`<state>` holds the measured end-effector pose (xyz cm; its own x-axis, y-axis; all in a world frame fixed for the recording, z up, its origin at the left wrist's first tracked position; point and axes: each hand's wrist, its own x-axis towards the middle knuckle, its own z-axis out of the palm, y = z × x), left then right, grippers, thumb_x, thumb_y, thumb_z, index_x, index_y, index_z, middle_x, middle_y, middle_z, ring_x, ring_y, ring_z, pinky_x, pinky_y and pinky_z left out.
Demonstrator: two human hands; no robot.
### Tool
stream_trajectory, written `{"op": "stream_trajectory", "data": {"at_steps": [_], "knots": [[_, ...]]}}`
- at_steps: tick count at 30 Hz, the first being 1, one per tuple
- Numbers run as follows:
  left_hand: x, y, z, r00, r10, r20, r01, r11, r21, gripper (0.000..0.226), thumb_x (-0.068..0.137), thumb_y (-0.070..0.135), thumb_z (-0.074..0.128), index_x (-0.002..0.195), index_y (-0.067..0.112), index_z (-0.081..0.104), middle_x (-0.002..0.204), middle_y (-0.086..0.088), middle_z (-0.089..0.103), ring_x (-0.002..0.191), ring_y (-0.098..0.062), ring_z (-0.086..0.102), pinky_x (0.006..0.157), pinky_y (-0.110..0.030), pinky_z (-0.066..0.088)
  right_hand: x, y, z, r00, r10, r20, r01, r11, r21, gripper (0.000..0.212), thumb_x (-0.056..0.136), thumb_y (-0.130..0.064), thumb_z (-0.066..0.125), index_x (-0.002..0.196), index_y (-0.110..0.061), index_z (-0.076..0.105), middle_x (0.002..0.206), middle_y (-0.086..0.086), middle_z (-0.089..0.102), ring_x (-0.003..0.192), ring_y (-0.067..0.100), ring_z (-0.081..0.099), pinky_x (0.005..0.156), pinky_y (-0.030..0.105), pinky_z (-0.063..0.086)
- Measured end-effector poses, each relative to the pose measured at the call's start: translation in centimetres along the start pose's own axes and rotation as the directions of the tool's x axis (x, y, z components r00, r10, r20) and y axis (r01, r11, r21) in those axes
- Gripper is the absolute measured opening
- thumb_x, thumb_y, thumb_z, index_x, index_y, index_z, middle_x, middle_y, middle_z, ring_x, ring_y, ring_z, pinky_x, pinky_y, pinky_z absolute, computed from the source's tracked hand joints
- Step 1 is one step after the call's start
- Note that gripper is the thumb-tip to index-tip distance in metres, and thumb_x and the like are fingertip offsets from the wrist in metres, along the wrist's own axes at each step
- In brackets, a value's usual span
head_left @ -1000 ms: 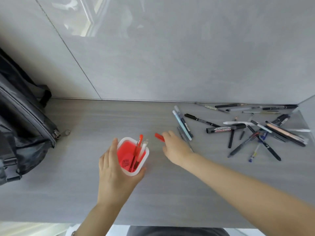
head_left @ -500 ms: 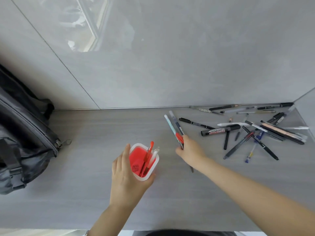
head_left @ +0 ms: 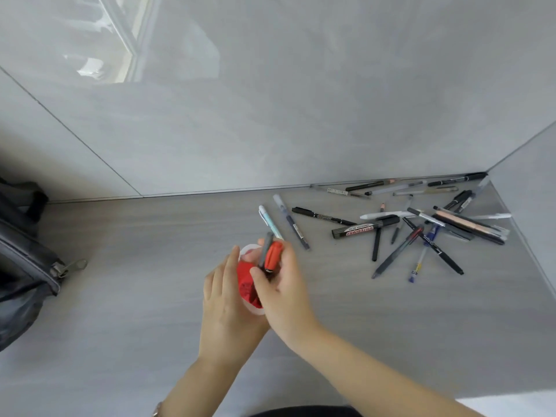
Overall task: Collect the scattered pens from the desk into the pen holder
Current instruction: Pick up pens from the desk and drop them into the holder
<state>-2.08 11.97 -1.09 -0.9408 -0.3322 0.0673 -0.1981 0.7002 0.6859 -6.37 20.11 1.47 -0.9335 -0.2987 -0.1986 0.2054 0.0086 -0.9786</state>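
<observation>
A red pen holder (head_left: pixel 247 285) with a white rim stands mid-desk, wrapped from the left by my left hand (head_left: pixel 227 302). My right hand (head_left: pixel 284 291) is directly over the holder, gripping a red-capped pen (head_left: pixel 273 254) and a grey pen (head_left: pixel 266 244), both pointing down into the opening. Two pale pens (head_left: pixel 271 222) lie just behind the holder. Several more pens and a whiteboard marker (head_left: pixel 365 227) are scattered at the right back corner. The holder's contents are mostly hidden by my hands.
A dark backpack (head_left: pixel 22 254) with a dangling zipper pull sits at the left edge of the desk (head_left: pixel 135 281). Grey wall panels rise behind, and a side wall (head_left: pixel 529 191) closes the right corner next to the pen pile.
My right hand lifted the red-capped and grey pens off the desk and swung left over the holder. My left hand kept its hold on the holder.
</observation>
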Motion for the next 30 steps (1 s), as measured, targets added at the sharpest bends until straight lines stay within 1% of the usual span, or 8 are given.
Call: {"op": "stream_trajectory", "data": {"at_steps": [3,8,10,12,15,22,25,30], "knots": [[0.1,-0.7,-0.5,0.998,-0.048,-0.032,0.048,0.999,0.016,0.088,0.062,0.047,0.063,0.132,0.005,0.03,0.122,-0.015,0.053,0.112,-0.021,0.042,0.095,-0.033,0.033,-0.2,-0.5,0.0,0.991,-0.069,0.112,0.069,0.998,0.004,0.049,0.084,0.005,0.055,0.104,-0.038,0.042,0.102,-0.016,0.055,0.099,-0.009,0.055,0.09,0.008,0.041],[0.1,-2.3,-1.8,0.979,-0.194,-0.063,0.192,0.981,-0.029,0.103,0.055,0.025,0.085,0.138,0.015,0.025,0.13,-0.003,0.044,0.121,-0.016,0.028,0.098,-0.03,0.028,6.1,-0.7,-2.3,0.948,-0.312,-0.065,0.274,0.901,-0.337,0.017,0.081,-0.01,0.059,0.098,-0.012,0.062,0.099,-0.005,0.061,0.102,0.017,0.06,0.096,0.033,0.048],[0.0,-2.9,-2.2,0.972,-0.222,-0.072,0.22,0.975,-0.037,0.103,0.055,0.025,0.085,0.138,0.016,0.024,0.131,-0.004,0.044,0.123,-0.017,0.028,0.097,-0.028,0.026,10.0,0.6,-3.5,0.989,-0.127,-0.078,0.059,0.817,-0.574,0.02,0.086,-0.013,0.056,0.103,-0.004,0.061,0.111,0.01,0.06,0.109,0.027,0.055,0.095,0.038,0.046],[-0.2,-3.1,-2.5,0.968,-0.241,-0.076,0.238,0.97,-0.046,0.103,0.056,0.026,0.085,0.138,0.017,0.023,0.132,-0.003,0.043,0.123,-0.017,0.028,0.098,-0.03,0.029,12.7,2.3,-3.9,0.987,0.129,-0.093,-0.151,0.57,-0.807,0.038,0.088,-0.03,0.054,0.115,-0.005,0.053,0.121,0.016,0.053,0.116,0.032,0.048,0.093,0.039,0.043],[-0.5,-3.0,-2.8,0.964,-0.253,-0.084,0.248,0.967,-0.065,0.102,0.057,0.029,0.084,0.138,0.02,0.022,0.129,0.004,0.041,0.122,-0.015,0.029,0.099,-0.033,0.032,13.8,4.0,-2.9,0.96,0.251,-0.123,-0.197,0.292,-0.936,0.051,0.087,-0.033,0.057,0.127,-0.006,0.04,0.127,0.019,0.046,0.119,0.034,0.043,0.088,0.04,0.045],[-1.3,-3.2,-2.9,0.964,-0.249,-0.094,0.244,0.968,-0.063,0.104,0.055,0.032,0.085,0.138,0.02,0.023,0.122,0.015,0.034,0.116,-0.005,0.027,0.096,-0.029,0.031,12.3,4.3,-2.8,0.958,0.287,-0.006,-0.07,0.213,-0.974,0.031,0.085,-0.008,0.056,0.116,-0.003,0.053,0.115,0.018,0.062,0.105,0.035,0.059,0.079,0.037,0.049],[-1.4,-3.2,-2.7,0.964,-0.255,-0.081,0.251,0.966,-0.058,0.104,0.054,0.032,0.085,0.137,0.019,0.024,0.121,0.015,0.034,0.117,-0.006,0.027,0.097,-0.03,0.031,10.0,4.0,-5.4,0.961,0.272,0.058,-0.033,0.319,-0.947,0.011,0.084,-0.015,0.055,0.091,-0.01,0.061,0.1,0.018,0.069,0.094,0.035,0.063,0.067,0.032,0.043],[-1.0,-2.6,-1.8,0.976,-0.213,-0.054,0.209,0.976,-0.067,0.103,0.055,0.032,0.085,0.137,0.02,0.024,0.121,0.016,0.033,0.109,0.005,0.02,0.094,-0.029,0.031,5.6,-1.4,-8.5,0.992,0.0,-0.128,-0.06,0.885,-0.462,0.027,0.09,-0.02,0.054,0.071,-0.001,0.056,0.063,0.011,0.061,0.056,0.011,0.067,0.06,0.035,0.051]]}}
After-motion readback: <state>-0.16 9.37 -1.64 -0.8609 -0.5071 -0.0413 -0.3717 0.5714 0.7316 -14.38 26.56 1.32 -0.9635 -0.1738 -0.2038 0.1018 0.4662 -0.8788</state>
